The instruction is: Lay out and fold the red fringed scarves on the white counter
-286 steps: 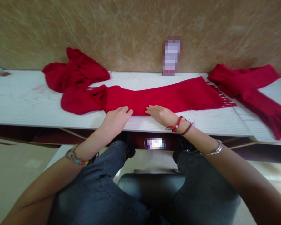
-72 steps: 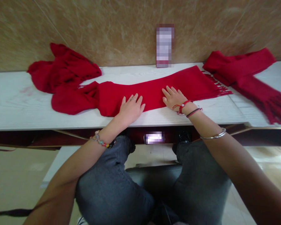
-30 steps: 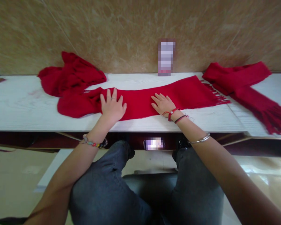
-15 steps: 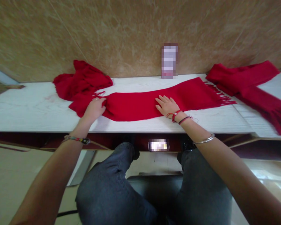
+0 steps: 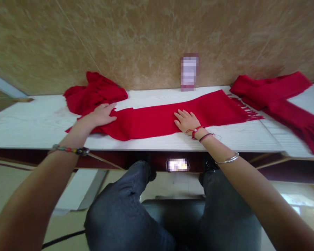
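Works over a red scarf (image 5: 157, 120), laid lengthwise from left to right across the middle of a white table (image 5: 28, 125). Has its long middle smooth and flat, its right end finished in a fringe (image 5: 247, 109) just beside a second scarf (image 5: 272, 94), also red and crossed over itself at the right, and its left end gathered beneath the left hand (image 5: 103, 115). Leaves a narrow bare strip along the table's near edge, another toward the far wall (image 5: 146, 38), and wider open room at the left, past a red bundle (image 5: 99, 92); joined to the scarf's left end or separate, cannot tell. Rests the right hand (image 5: 187, 121) on the scarf's near half, palm down, fingers spread wide, reaching in from the near right. Holds the left hand palm down, fingers pointing right, thumb well apart in a wide, loose pose, reaching in from the near left. Wears a beaded bracelet (image 5: 70, 150) on the left wrist, a silver bangle (image 5: 230, 159) on the right arm. Faces a blurred rectangular item (image 5: 189, 72) by the wall.
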Available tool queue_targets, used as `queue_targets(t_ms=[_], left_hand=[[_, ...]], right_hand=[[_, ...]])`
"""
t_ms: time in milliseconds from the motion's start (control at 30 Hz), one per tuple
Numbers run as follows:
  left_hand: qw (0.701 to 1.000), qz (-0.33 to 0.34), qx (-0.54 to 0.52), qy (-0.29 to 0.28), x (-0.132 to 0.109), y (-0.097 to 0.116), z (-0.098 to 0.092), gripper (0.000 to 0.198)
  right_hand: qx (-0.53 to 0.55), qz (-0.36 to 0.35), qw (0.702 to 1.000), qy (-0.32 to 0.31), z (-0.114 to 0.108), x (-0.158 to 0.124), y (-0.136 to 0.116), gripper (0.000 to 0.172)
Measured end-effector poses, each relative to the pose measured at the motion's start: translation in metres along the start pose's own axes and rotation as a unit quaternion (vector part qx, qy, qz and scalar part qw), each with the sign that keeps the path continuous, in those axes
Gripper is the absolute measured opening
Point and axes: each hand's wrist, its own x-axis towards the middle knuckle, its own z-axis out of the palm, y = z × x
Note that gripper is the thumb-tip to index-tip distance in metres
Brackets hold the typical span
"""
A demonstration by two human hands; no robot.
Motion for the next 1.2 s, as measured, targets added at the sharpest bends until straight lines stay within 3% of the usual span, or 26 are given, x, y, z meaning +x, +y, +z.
queue_targets(t_ms=[67,133,167,233,367,533,733,867,1033,1100,1200], left_hand=[[0.999,0.016,0.020,0.045,-0.021,0.038,0.009,0.056],[0.992,0.125,-0.010,-0.011,-0.039,0.069,0.017,0.060],[0.988,0.149,-0.021,-0.029,-0.044,0.079,0.020,0.060],[0.984,0.168,-0.019,-0.049,-0.048,0.089,0.022,0.056],[0.989,0.134,0.052,-0.031,-0.038,0.087,0.016,0.058],[0.989,0.089,0.108,0.045,-0.032,0.064,0.008,0.051],[0.982,0.004,0.169,0.079,-0.036,-0.005,0.005,0.045],[0.986,-0.052,0.111,0.111,-0.028,-0.044,-0.011,0.045],[0.970,-0.116,0.071,0.199,-0.016,-0.061,-0.030,0.053],[0.978,-0.095,0.060,0.177,-0.016,-0.068,-0.025,0.057],[0.998,-0.003,0.021,0.052,-0.019,-0.087,-0.005,0.053]], right_hand=[[0.002,-0.002,1.000,-0.003,-0.001,0.000,0.000,0.049],[0.005,-0.003,1.000,-0.003,-0.003,-0.001,-0.001,0.049],[0.006,-0.004,1.000,-0.003,-0.003,-0.001,-0.001,0.050],[0.008,-0.004,1.000,-0.002,-0.004,-0.001,-0.001,0.050],[0.008,-0.003,1.000,-0.002,-0.003,0.000,-0.001,0.049],[0.007,-0.004,1.000,-0.001,-0.002,0.000,-0.001,0.050],[0.006,-0.007,1.000,0.008,0.000,-0.001,0.000,0.049],[0.006,-0.008,1.000,0.013,0.002,0.000,0.002,0.049],[0.005,-0.008,1.000,0.016,0.003,0.000,0.002,0.049],[0.005,-0.007,1.000,0.016,0.003,-0.001,0.001,0.049],[0.005,-0.004,1.000,0.014,0.002,-0.001,0.000,0.049]])
